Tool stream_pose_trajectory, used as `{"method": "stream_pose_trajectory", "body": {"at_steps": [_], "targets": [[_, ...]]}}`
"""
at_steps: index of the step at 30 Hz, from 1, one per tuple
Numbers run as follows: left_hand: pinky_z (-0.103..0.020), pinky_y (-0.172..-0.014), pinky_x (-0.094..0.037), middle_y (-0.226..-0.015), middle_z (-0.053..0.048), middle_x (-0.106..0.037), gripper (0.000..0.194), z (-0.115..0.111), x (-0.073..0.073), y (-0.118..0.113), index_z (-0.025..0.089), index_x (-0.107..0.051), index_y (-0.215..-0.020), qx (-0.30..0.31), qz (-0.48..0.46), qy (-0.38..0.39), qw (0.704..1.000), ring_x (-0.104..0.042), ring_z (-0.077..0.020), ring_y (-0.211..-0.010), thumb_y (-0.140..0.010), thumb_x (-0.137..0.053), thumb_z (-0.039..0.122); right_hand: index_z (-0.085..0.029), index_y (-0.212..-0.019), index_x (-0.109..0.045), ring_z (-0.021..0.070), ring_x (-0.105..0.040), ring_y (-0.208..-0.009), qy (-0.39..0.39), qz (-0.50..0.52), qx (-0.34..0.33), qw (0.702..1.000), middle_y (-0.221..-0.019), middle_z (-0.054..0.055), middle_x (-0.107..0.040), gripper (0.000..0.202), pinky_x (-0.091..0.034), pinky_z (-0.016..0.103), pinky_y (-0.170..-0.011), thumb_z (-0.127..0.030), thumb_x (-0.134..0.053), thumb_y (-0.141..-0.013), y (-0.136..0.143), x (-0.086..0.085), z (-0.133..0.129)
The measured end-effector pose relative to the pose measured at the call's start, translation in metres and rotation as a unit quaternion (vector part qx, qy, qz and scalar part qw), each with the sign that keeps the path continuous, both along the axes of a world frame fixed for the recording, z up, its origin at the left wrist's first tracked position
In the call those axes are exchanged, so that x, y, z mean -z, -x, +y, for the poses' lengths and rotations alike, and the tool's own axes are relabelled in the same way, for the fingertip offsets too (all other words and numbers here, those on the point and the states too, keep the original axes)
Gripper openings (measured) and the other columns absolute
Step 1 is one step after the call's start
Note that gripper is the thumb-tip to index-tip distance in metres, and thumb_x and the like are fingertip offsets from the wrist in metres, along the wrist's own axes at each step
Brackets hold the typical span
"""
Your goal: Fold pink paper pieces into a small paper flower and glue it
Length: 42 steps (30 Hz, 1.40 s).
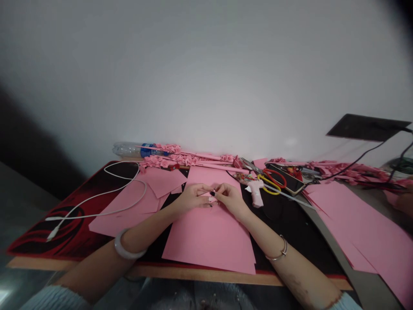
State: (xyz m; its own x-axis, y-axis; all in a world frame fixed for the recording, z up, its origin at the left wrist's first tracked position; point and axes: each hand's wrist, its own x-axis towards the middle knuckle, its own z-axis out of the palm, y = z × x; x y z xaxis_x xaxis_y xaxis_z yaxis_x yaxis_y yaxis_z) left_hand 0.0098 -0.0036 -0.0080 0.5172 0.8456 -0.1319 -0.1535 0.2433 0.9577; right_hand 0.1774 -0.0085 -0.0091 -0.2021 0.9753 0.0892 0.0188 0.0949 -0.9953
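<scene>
At the upper left of centre, a clear plastic bottle (127, 149) lies beside pink paper flowers (161, 162); its contents can't be made out. At centre, 2 hands, left (197, 196) and right (229, 199), pinch a small pink paper piece (208, 197) above pink sheets (211, 241). Scissors (269, 178) and a glue gun (256, 192) lie right of them.

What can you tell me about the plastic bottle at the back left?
The bottle looks like clear, thin plastic with a blue label around it. It lies on its side, lengthwise along the foot of the pale wall. Pink paper flowers overlap its right end, so I can't see that end fully or tell whether they touch it. I can't make out any contents. The left hand and right hand are away from it.
</scene>
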Motion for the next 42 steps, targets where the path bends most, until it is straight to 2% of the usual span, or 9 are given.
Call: {"method": "stream_pose_trajectory", "body": {"at_steps": [8,20,29,36,42], "targets": [[-0.034,-0.076,-0.051,-0.116,-0.014,-0.057,0.041,0.0014,0.0038,0.0001,0.013,-0.057,-0.096,0.000,-0.009,-0.019,1.000,-0.064,-0.0191,-0.085,-0.060,-0.075,0.023,-0.017,-0.055,-0.044,0.0078,-0.047,-0.049,0.007,0.012,-0.005,1.000,-0.060,-0.002,-0.053,0.030,-0.034,0.022,-0.048,-0.033,-0.067,-0.066,0.0006,-0.0023,-0.0025],[-0.035,-0.074,-0.051,-0.106,-0.014,-0.062,0.043,-0.0014,-0.0056,-0.0023,0.012,-0.057,-0.093,-0.020,0.013,0.003,1.000,-0.065,-0.0191,-0.080,-0.057,-0.077,0.024,-0.018,-0.057,-0.043,0.0078,-0.046,-0.046,0.008,-0.012,0.006,1.000,-0.055,-0.003,-0.053,0.032,-0.035,0.022,-0.046,-0.038,-0.065,-0.067,0.0010,-0.0015,-0.0029],[-0.039,-0.079,-0.050,-0.101,-0.011,-0.064,0.041,-0.0012,-0.0031,-0.0029,0.013,-0.055,-0.094,-0.021,0.009,0.004,1.000,-0.065,-0.0200,-0.083,-0.059,-0.075,0.024,-0.019,-0.059,-0.041,0.0084,-0.045,-0.043,0.000,-0.020,0.015,1.000,-0.050,-0.005,-0.049,0.031,-0.033,0.022,-0.043,-0.039,-0.062,-0.071,0.0015,0.0012,-0.0025],[-0.033,-0.076,-0.051,-0.103,-0.010,-0.064,0.040,-0.0028,-0.0047,-0.0037,0.014,-0.054,-0.093,-0.010,0.019,-0.007,1.000,-0.065,-0.0186,-0.083,-0.061,-0.074,0.024,-0.018,-0.061,-0.041,0.0083,-0.047,-0.044,-0.003,-0.018,0.023,1.000,-0.052,-0.005,-0.047,0.030,-0.035,0.022,-0.043,-0.039,-0.060,-0.072,0.0024,0.0027,-0.0031],[-0.034,-0.076,-0.051,-0.101,-0.010,-0.064,0.040,-0.0013,0.0000,-0.0037,0.014,-0.052,-0.093,-0.016,0.007,-0.017,1.000,-0.065,-0.0185,-0.080,-0.061,-0.074,0.024,-0.018,-0.061,-0.041,0.0083,-0.046,-0.044,-0.022,-0.046,0.039,0.998,-0.053,-0.005,-0.046,0.031,-0.036,0.022,-0.043,-0.040,-0.059,-0.073,0.0033,0.0036,-0.0036]]}}
